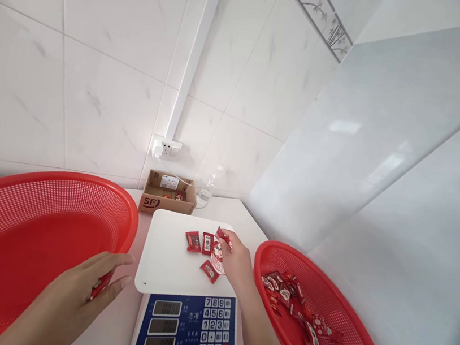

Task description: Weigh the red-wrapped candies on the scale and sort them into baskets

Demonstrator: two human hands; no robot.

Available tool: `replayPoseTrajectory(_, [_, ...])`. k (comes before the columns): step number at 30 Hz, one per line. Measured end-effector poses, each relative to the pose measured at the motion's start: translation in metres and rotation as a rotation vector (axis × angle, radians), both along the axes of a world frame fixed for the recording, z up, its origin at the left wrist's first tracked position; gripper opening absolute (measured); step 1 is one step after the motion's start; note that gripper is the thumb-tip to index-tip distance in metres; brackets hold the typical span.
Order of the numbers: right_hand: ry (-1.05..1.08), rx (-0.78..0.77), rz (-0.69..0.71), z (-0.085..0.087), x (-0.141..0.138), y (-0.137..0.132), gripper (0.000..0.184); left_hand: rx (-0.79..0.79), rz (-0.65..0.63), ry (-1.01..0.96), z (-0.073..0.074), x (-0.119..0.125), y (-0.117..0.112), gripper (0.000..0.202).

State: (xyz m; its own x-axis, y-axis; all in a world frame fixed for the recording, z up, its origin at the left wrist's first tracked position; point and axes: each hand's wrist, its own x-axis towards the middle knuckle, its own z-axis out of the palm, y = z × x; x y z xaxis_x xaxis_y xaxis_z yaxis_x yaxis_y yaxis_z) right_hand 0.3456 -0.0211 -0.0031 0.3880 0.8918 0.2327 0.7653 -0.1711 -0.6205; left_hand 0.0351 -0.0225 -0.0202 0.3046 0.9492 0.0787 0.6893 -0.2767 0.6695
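My right hand (233, 261) hovers over the white platform of a digital scale (170, 261), fingers pinched on red candy packets (221, 237). Three more red packets (193, 240) lie loose on the platform beside it. My left hand (88, 284) rests at the rim of a large empty red basket (31, 247) on the left, fingers curled around a red packet (100, 287). A second red basket (320, 322) on the right holds several red packets.
The scale's blue keypad and displays (186, 326) face me at the table's front. A small cardboard box (168, 193) and a clear plastic bottle (207, 190) stand by the tiled wall, under a wall socket (167, 148). A white panel rises on the right.
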Motion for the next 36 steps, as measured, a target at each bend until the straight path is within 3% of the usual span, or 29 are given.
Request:
replayPoseTrajectory(5, [0.219, 0.159, 0.006, -0.006, 0.010, 0.007, 0.036, -0.006, -0.018, -0.006, -0.002, 0.000, 0.001, 0.043])
replayPoseTrajectory(16, [0.549, 0.180, 0.003, -0.015, 0.011, 0.010, 0.037, -0.082, -0.146, 0.061, 0.002, 0.002, -0.005, 0.043])
replayPoseTrajectory(18, [0.631, 0.194, 0.043, -0.009, -0.004, 0.019, 0.038, -0.089, -0.178, 0.083, 0.001, 0.004, -0.008, 0.041])
replayPoseTrajectory(21, [0.783, 0.180, 0.194, 0.013, -0.050, 0.038, 0.045, -0.055, -0.215, 0.127, 0.000, 0.008, -0.012, 0.040])
replayPoseTrajectory(24, [0.997, 0.047, 0.517, 0.038, -0.097, 0.055, 0.073, -0.028, -0.279, 0.170, 0.001, 0.012, -0.016, 0.037])
replayPoseTrajectory(26, [0.798, -0.015, 0.595, 0.048, -0.113, 0.058, 0.081, -0.016, -0.303, 0.184, 0.004, 0.013, -0.018, 0.036])
replayPoseTrajectory(28, [0.477, -0.012, 0.518, 0.046, -0.109, 0.056, 0.078, -0.005, -0.307, 0.173, 0.006, 0.013, -0.019, 0.036])
replayPoseTrajectory(30, [0.193, -0.043, 0.352, 0.033, -0.090, 0.051, 0.070, -0.003, -0.309, 0.142, 0.009, 0.012, -0.020, 0.035])
replayPoseTrajectory(32, [-0.008, -0.218, 0.175, 0.016, -0.067, 0.045, 0.064, -0.012, -0.309, 0.112, 0.011, 0.012, -0.020, 0.035])
replayPoseTrajectory(36, [-0.147, -0.364, 0.115, -0.009, -0.035, 0.037, 0.058, -0.030, -0.317, 0.102, 0.006, 0.012, -0.019, 0.036])
